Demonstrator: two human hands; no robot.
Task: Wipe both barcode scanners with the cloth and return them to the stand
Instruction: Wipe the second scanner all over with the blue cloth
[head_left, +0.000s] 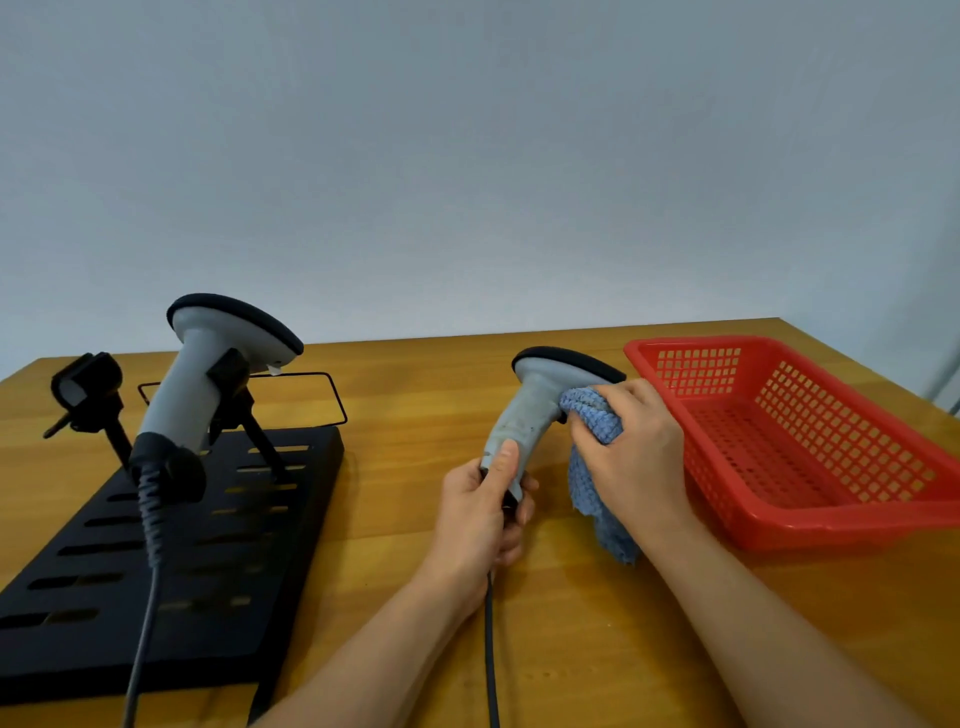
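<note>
My left hand (480, 512) curls round the grip of the gray scanner (524, 415), thumb laid up its back, hiding the base where the black cable (491, 649) leaves and runs off the bottom edge. My right hand (631, 447) bunches the blue cloth (597, 457) against the neck under the head; the cloth covers the trigger area. No writing is readable. Left of this scanner, well apart, the second scanner (208, 374) sits clipped in the black stand (218, 545), whose other cradle (85, 387) holds nothing. Just right stands a red basket (810, 447) on the wooden table (395, 467).
</note>
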